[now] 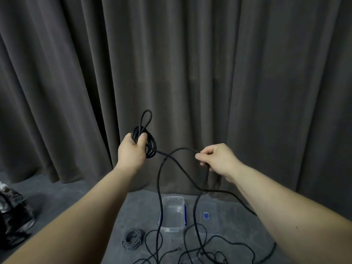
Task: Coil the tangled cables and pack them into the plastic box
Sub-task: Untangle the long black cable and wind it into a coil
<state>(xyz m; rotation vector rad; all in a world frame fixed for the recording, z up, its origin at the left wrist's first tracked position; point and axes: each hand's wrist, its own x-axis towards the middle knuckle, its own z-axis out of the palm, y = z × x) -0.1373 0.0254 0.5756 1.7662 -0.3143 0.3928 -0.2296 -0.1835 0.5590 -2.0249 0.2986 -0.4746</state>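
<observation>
Loose black cable rises from the floor to the right hand, pinching it right of the coil the left hand grips.

Lid label: blue oval sticker, print too small to read, perhaps a brand mark.
Elsewhere: no legible text or numbers.

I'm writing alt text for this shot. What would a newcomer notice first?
Two raised hands in the middle working a black cable: the left hand grips a small coil, the right hand pinches the loose run. Below, on the grey floor, a clear plastic box stands open beside a coiled grey cable.
</observation>
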